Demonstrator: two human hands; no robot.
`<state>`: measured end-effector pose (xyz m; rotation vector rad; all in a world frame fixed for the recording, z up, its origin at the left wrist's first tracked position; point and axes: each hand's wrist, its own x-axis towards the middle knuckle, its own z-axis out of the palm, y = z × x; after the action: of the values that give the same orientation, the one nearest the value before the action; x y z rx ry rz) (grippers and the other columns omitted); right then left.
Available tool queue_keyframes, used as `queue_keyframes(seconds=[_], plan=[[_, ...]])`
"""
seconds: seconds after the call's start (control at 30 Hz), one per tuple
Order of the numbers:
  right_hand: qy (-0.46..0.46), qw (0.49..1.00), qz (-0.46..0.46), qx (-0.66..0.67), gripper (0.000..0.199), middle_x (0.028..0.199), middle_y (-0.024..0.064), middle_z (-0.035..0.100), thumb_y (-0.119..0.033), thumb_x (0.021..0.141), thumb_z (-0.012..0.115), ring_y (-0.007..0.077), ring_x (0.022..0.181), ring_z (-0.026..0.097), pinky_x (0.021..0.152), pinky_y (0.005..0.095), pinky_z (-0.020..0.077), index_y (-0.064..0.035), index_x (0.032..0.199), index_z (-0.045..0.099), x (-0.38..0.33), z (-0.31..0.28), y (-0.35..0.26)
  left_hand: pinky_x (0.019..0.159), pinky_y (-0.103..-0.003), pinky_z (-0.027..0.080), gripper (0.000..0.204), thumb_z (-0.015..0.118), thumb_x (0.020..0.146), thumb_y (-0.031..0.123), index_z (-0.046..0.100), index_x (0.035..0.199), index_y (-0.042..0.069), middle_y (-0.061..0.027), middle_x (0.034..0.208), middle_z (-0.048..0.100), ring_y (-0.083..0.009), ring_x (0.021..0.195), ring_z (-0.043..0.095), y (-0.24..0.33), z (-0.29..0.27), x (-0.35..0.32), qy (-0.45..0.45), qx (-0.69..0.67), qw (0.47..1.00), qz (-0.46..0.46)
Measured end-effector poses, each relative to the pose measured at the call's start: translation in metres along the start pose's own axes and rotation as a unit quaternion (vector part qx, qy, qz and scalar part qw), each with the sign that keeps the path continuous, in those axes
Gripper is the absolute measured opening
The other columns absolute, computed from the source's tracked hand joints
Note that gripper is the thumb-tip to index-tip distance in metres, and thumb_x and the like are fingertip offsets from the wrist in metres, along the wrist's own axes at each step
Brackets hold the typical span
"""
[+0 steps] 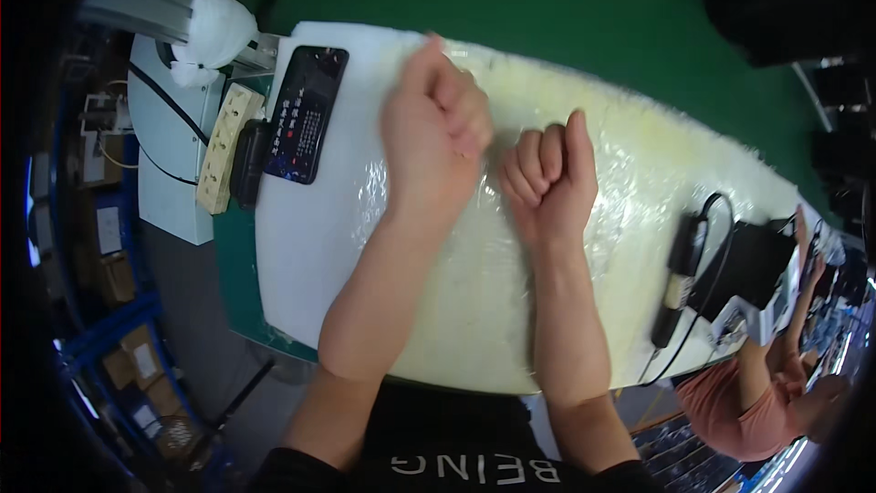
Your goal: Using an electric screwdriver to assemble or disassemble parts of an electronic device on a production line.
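Both forearms reach over the bench (301, 265); left hand (433, 132) and right hand (547, 178) are clenched into fists, pinching thin clear plastic film (474, 256) spread beneath them over the cream fleecy sheet (657, 155).

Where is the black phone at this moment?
In the head view, the black phone lies at the left end of the white foam sheet, left of the left hand and just right of the beige power strip.
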<state>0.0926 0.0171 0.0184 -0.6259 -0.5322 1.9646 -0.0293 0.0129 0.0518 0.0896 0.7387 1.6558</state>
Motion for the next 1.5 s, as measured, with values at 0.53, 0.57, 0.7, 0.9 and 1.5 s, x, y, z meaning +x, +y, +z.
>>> queue_keyframes(seconds=[0.53, 0.57, 0.7, 0.9, 1.5], plan=[[-0.613, 0.770, -0.078, 0.157, 0.042, 0.050, -0.0013, 0.038, -0.021, 0.095, 0.047, 0.0108, 0.037, 0.038, 0.034, 0.0262, 0.0209, -0.0134, 0.056, 0.034, -0.091, 0.066, -0.115, 0.059, -0.046, 0.043, 0.044, 0.052, 0.091, 0.033, 0.061, 0.068, -0.003, -0.0263, 0.066, 0.055, -0.0427, 0.062, 0.055, -0.053, -0.014, 0.006, -0.118, 0.709, 0.687, 0.112], [-0.641, 0.736, -0.059, 0.212, 0.037, 0.050, 0.0008, 0.040, -0.005, 0.086, 0.044, 0.0098, 0.041, 0.041, 0.035, 0.0234, 0.0234, -0.0151, 0.051, 0.037, -0.107, 0.075, -0.122, 0.060, -0.047, 0.043, 0.044, 0.051, 0.091, 0.034, 0.061, 0.069, -0.003, -0.0265, 0.066, 0.056, -0.0434, 0.064, 0.057, -0.045, -0.007, 0.005, -0.123, 0.710, 0.686, 0.098], [-0.735, 0.629, -0.118, 0.225, 0.038, 0.051, -0.0078, 0.040, -0.007, 0.084, 0.050, 0.0050, 0.038, 0.031, 0.039, 0.0251, 0.0243, -0.0181, 0.049, 0.039, -0.163, 0.037, -0.138, 0.068, -0.047, 0.049, 0.046, 0.047, 0.092, 0.034, 0.065, 0.069, -0.001, -0.0235, 0.070, 0.062, -0.0416, 0.067, 0.061, -0.038, -0.017, 0.011, -0.109, 0.732, 0.672, 0.041], [-0.674, 0.689, -0.118, 0.239, 0.038, 0.051, -0.0073, 0.040, -0.007, 0.085, 0.050, 0.0055, 0.038, 0.031, 0.039, 0.0251, 0.0242, -0.0180, 0.050, 0.040, -0.180, -0.004, -0.148, 0.060, -0.045, 0.045, 0.047, 0.050, 0.090, 0.030, 0.055, 0.062, -0.006, -0.0245, 0.059, 0.053, -0.0394, 0.056, 0.055, -0.047, -0.011, 0.009, -0.121, 0.723, 0.677, 0.059], [-0.579, 0.755, -0.157, 0.265, 0.037, 0.050, -0.0057, 0.040, -0.010, 0.086, 0.050, 0.0068, 0.038, 0.032, 0.039, 0.0250, 0.0237, -0.0177, 0.051, 0.041, -0.195, -0.050, -0.154, 0.047, -0.026, 0.020, 0.048, 0.053, 0.096, 0.032, 0.036, 0.059, 0.008, 0.0084, 0.056, 0.025, -0.0032, 0.053, 0.023, -0.060, -0.012, 0.000, -0.080, 0.706, 0.703, 0.041]])
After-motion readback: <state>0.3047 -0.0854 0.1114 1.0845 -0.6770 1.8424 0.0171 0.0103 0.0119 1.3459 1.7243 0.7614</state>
